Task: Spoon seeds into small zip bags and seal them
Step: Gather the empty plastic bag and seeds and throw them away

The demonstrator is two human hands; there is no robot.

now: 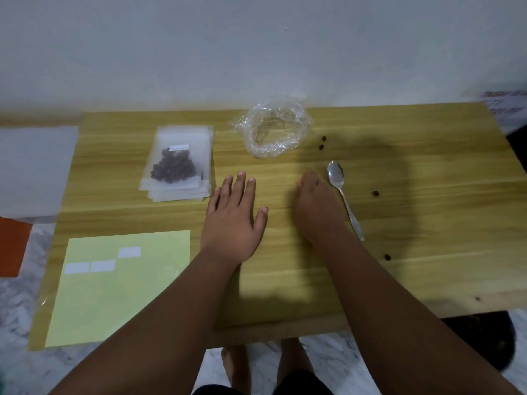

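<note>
- Here noted left hand (pixel 232 220) flat on table (pixel 413 223), fingers straight, holding nothing.
- Could not tell right hand (pixel 315 208) grip; blurred, just left of spoon (pixel 342 195).
- Found seed-filled zip bag (pixel 176 166) far left on table.

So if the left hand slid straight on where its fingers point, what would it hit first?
From the left hand, probably the left edge of the crumpled clear plastic bag, across bare table. The stack of zip bags lies off that line.
</note>
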